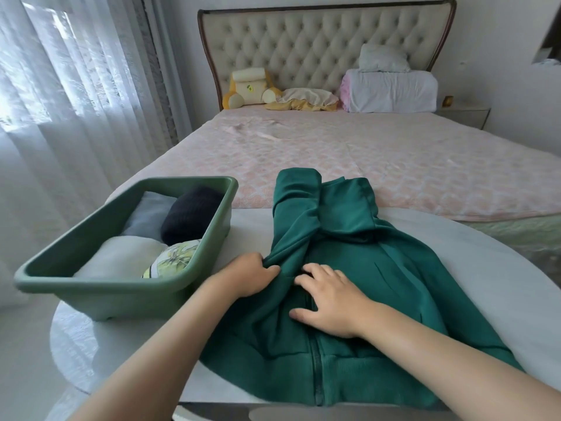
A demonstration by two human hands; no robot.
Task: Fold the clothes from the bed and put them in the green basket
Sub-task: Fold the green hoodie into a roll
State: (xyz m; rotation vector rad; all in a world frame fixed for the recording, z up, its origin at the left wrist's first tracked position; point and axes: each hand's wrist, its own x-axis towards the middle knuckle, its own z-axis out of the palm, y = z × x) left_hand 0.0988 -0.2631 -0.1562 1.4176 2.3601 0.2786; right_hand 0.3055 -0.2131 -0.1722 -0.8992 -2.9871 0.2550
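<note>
A dark green zip-up hoodie (358, 268) lies spread on a white round table (485, 284), zipper up, with its left sleeve folded across toward the hood. My left hand (246, 275) grips a bunch of the fabric at the hoodie's left side. My right hand (331, 305) lies flat on the chest beside the zipper, fingers spread. The green basket (121, 296) stands on the table to the left, touching neither hand. Inside it are folded clothes: a white piece, a grey-blue one, a dark navy one and a leaf-printed one.
The bed (364, 153) with a pink cover stretches beyond the table, with a plush toy (252, 89), a crumpled cloth and pillows (391, 89) at the tufted headboard. Sheer curtains (60, 86) hang at the left. A nightstand stands at the far right.
</note>
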